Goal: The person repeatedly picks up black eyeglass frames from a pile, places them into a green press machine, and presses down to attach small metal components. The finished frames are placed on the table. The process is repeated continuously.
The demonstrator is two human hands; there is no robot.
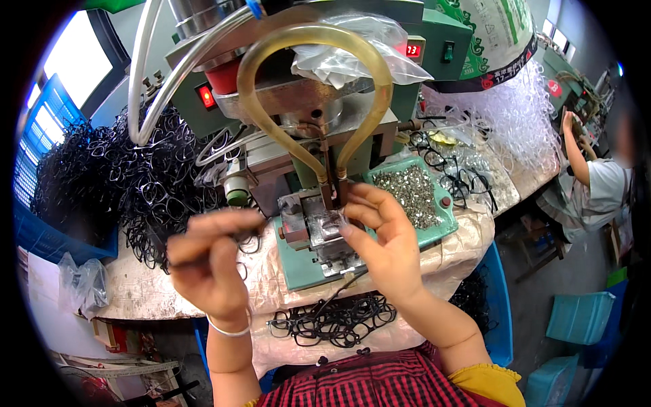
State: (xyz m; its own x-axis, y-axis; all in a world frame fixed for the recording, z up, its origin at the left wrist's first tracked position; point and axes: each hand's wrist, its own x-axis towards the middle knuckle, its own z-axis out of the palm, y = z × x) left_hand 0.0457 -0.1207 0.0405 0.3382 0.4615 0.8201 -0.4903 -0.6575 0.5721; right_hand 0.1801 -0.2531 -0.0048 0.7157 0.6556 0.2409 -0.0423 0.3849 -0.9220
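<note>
Fingers of the left hand [207, 261] are pinched on a thin black plastic spectacle frame [245, 239], held just left of the grey metal fixture [319, 227] of a green bench machine [352, 102]. At that fixture the right hand [383, 237] is pressed, fingertips closed on a small part. Behind, a green tray of small metal pieces [410, 197] is seen beside heaped black frames [115, 183].

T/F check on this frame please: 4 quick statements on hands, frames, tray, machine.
1. The left hand holds a black eyeglass frame. True.
2. The right hand rests in the tray of small metal parts. False: its fingers are at the metal fixture of the green machine.
3. Black frames lie on the bench before the person. True.
4. The curved hose above is blue. False: yellowish.
</note>
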